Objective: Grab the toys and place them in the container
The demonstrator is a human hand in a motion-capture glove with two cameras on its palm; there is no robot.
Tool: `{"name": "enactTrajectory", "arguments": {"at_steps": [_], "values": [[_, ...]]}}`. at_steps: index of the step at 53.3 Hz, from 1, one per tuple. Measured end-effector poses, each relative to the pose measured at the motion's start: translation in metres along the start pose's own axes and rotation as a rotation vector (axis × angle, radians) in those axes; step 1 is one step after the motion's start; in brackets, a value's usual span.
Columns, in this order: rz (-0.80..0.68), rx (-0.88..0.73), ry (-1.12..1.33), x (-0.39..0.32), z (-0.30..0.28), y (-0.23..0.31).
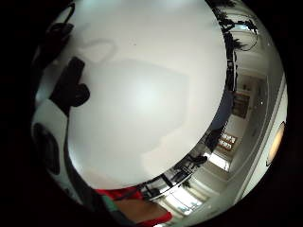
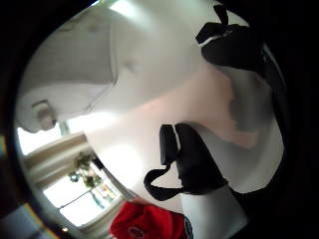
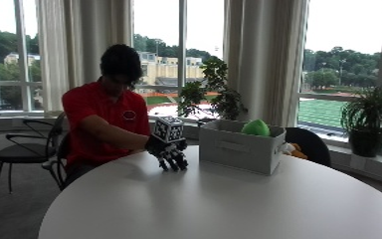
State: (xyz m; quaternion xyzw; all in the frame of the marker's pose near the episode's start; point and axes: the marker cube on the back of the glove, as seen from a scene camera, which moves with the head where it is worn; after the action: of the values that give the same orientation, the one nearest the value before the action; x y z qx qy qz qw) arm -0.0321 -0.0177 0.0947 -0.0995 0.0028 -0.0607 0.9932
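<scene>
Outside view: we see the gloved right hand (image 3: 170,155) at the near edge of a round white table (image 3: 231,209), on the side where the person sits. Its fingers (image 3: 175,162) point down toward the tabletop, spread and nearly straight, with nothing between them: the hand is released and grasps no toy. We cannot tell whether the fingertips touch the table surface or stop just above it.

Just beside the hand, on its far side from the person, stands a grey fabric container (image 3: 240,147) with a slot handle in its facing wall. It sits on the table, apart from the fingers. A green toy (image 3: 256,128) rises above the container's rim, resting inside it. Beyond the container, off its far corner, we note an orange and white toy (image 3: 290,148), partly hidden; we cannot tell what it lies on.

Right thumb side palm view: bare white tabletop (image 2: 149,129) lies under the palm, with the container (image 2: 75,69) close by as a pale ribbed wall. The person's red shirt (image 2: 144,221) shows at the edge.

Right little finger side palm view: only the white table (image 1: 142,94) fills the field below the palm; no toy lies near the hand here.

Farther off in the outside view: the person in the red shirt (image 3: 98,124) seated behind the hand, black chairs (image 3: 25,144), potted plants (image 3: 370,119) on the sill and curtained windows (image 3: 264,55).
</scene>
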Motion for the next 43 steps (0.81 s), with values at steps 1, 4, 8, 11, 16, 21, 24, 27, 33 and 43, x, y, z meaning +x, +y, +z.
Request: {"name": "enactTrajectory", "arguments": {"at_steps": [1,4,8,11,16,21,24,27,33,43], "values": [[0.0,0.0,0.0,-0.0002,0.0001,0.0001],[-0.003,0.001,-0.001,-0.0008,0.0004,0.0005],[-0.004,0.001,-0.002,0.0023,-0.001,-0.002],[-0.004,-0.001,-0.003,0.0022,-0.0008,-0.0018],[-0.003,-0.006,-0.012,-0.0004,-0.0003,-0.0002],[-0.004,-0.003,-0.008,-0.0036,0.0017,0.0024],[-0.001,-0.003,-0.002,-0.0038,0.0021,0.0026],[-0.009,0.004,0.002,-0.0035,0.0026,0.0021],[-0.013,0.008,0.002,-0.0067,0.0045,0.0044],[-0.011,-0.005,-0.005,-0.0015,0.0012,0.0011]]}}
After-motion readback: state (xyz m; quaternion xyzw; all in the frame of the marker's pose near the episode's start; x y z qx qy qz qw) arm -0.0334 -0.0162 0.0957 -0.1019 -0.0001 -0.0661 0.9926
